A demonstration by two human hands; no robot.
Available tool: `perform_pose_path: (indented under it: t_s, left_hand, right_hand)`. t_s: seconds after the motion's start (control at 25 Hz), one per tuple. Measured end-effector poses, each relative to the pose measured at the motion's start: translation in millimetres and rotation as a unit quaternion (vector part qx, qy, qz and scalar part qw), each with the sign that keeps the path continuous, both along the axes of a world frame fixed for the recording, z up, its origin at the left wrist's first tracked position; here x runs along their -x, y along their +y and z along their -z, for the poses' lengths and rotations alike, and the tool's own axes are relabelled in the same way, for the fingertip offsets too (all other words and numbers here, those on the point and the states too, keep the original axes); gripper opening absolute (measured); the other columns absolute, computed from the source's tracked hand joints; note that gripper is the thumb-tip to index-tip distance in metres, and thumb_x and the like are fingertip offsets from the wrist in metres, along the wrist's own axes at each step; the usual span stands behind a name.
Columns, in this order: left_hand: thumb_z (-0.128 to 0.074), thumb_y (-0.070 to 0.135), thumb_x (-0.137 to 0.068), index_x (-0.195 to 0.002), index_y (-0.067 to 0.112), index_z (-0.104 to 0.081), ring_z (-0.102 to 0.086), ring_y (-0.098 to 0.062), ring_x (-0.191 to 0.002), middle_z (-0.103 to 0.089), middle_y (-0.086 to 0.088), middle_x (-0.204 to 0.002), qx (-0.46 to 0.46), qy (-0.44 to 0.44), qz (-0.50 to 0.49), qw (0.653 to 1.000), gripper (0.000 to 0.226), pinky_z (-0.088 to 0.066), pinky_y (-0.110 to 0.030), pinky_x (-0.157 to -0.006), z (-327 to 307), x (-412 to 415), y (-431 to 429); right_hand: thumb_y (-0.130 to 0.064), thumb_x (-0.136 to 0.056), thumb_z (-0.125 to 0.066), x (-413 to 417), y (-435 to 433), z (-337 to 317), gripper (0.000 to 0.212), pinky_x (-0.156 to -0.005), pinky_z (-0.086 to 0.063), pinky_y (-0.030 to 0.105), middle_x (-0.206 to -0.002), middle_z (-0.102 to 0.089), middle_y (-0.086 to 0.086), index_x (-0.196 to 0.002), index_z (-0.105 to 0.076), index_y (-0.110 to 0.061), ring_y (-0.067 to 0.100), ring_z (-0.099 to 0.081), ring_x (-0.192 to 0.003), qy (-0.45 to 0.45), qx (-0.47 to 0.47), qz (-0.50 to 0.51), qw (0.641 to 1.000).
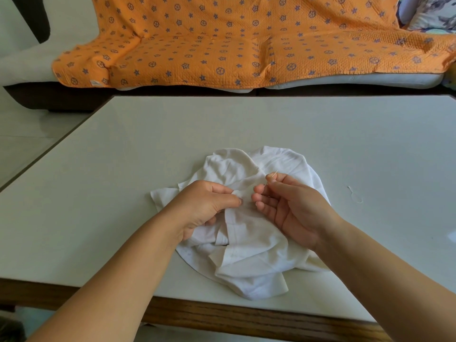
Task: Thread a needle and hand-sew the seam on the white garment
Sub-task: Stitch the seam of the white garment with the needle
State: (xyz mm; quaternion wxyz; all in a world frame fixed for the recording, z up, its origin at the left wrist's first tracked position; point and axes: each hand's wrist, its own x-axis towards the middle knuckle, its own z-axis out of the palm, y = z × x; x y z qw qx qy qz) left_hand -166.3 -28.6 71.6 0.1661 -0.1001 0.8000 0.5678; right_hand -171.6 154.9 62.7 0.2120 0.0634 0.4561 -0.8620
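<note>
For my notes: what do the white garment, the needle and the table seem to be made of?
White garment: soft matt knit, probably cotton; it creases limply. Needle: likely steel; thin, glinting. Table: smooth pale top, material unclear, with a wood-grained edge.

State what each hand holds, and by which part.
The left hand pinches a small fold of the garment. The right hand pinches the needle by its shaft, one end poking up free.

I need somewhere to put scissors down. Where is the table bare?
The table is bare left of the white garment, out to its left edge, and along the far strip toward the orange blanket. Right of the garment it is mostly bare, holding a thread loop. The middle is crowded: left hand grips the garment, right hand pinches the needle.
</note>
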Motion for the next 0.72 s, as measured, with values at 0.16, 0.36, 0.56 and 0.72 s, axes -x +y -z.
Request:
perform_pose_path:
  t_s: [0.16,0.36,0.56,0.72]
  left_hand:
    - [-0.077,0.015,-0.079,-0.076,0.016,-0.074,-0.050,-0.004,-0.053,-0.059,0.006,-0.059,-0.035,-0.021,-0.020,0.999,0.004,-0.041,-0.020,-0.054,0,-1,-1]
    - [-0.075,0.008,-0.080,-0.075,0.012,-0.075,-0.058,-0.006,-0.063,-0.067,-0.001,-0.071,-0.059,-0.037,-0.034,0.997,0.006,-0.043,-0.020,-0.055,-1,-1,-1]
    - [-0.073,0.004,-0.080,-0.073,0.010,-0.074,-0.057,-0.008,-0.065,-0.066,-0.004,-0.074,-0.058,-0.043,-0.038,0.997,0.009,-0.043,-0.021,-0.056,0,-1,-1]
    - [-0.074,0.005,-0.079,-0.073,0.010,-0.074,-0.058,-0.010,-0.068,-0.066,-0.006,-0.076,-0.058,-0.048,-0.046,0.996,0.008,-0.043,-0.022,-0.057,1,0,-1]
  right_hand:
    - [-0.002,-0.100,-0.042,5,10,-7,0.022,-0.057,-0.056,0.024,-0.071,-0.065,0.007,-0.086,-0.053,-0.013,0.016,-0.066,-0.062,0.008,0.004,0.031,0.999]
    - [-0.002,-0.100,-0.038,17,29,-17,0.027,-0.058,-0.056,0.021,-0.069,-0.062,0.005,-0.081,-0.053,-0.013,0.014,-0.065,-0.059,0.022,0.023,0.101,0.994]
    - [0.000,-0.101,-0.038,25,48,-17,0.028,-0.060,-0.057,0.023,-0.064,-0.066,0.006,-0.079,-0.053,-0.010,0.017,-0.069,-0.060,0.009,0.035,0.186,0.982]
    - [0.001,-0.101,-0.037,26,54,-17,0.030,-0.059,-0.058,0.024,-0.064,-0.065,0.007,-0.077,-0.053,-0.009,0.017,-0.069,-0.059,0.013,0.026,0.216,0.976]
